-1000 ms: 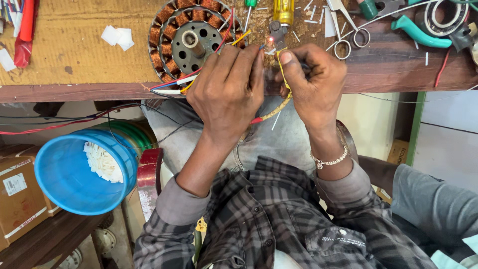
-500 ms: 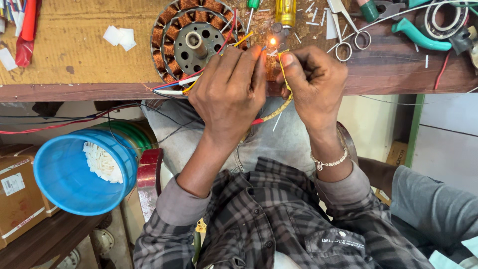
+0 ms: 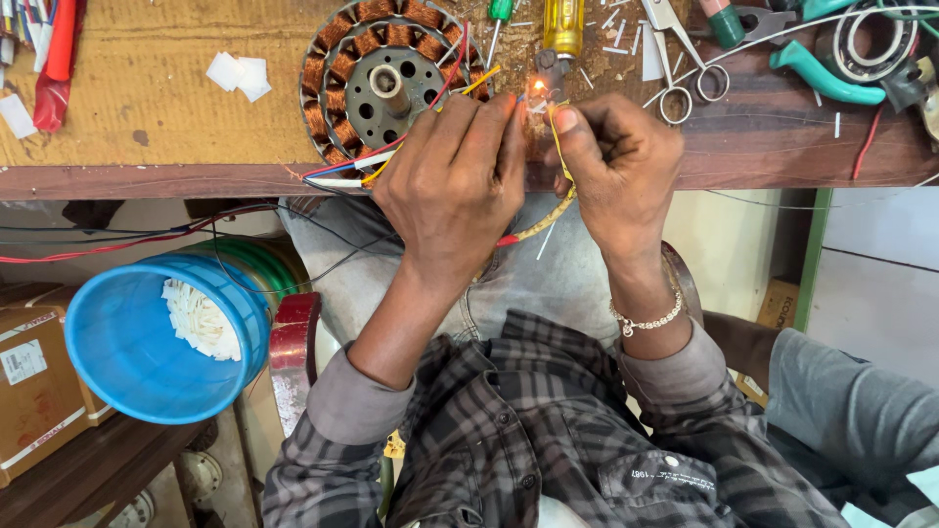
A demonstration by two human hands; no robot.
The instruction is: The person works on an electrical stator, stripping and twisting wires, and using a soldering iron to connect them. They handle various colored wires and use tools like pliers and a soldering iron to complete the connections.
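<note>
My left hand (image 3: 455, 181) and my right hand (image 3: 616, 166) meet at the workbench edge, fingertips pinched together on thin wire ends. A small orange glow (image 3: 536, 86) shows just above the fingertips. My right hand pinches a yellow sleeved wire (image 3: 559, 210) that loops down below the bench. A round stator (image 3: 386, 83) with copper windings lies on the bench beside my left hand, and red, blue, white and yellow leads (image 3: 342, 174) run from it under that hand.
Yellow-handled screwdriver (image 3: 564, 27), scissors (image 3: 673, 59), green-handled pliers (image 3: 822, 73) and a bearing ring (image 3: 875, 44) lie on the wooden bench (image 3: 147, 108). A blue bucket (image 3: 137, 342) with white scraps stands lower left beside a cardboard box (image 3: 34, 381). Another person's sleeve (image 3: 851, 411) is at right.
Both hands stay at the same spot pinching the wires. The glow at the fingertips has shrunk slightly since half a second ago.
</note>
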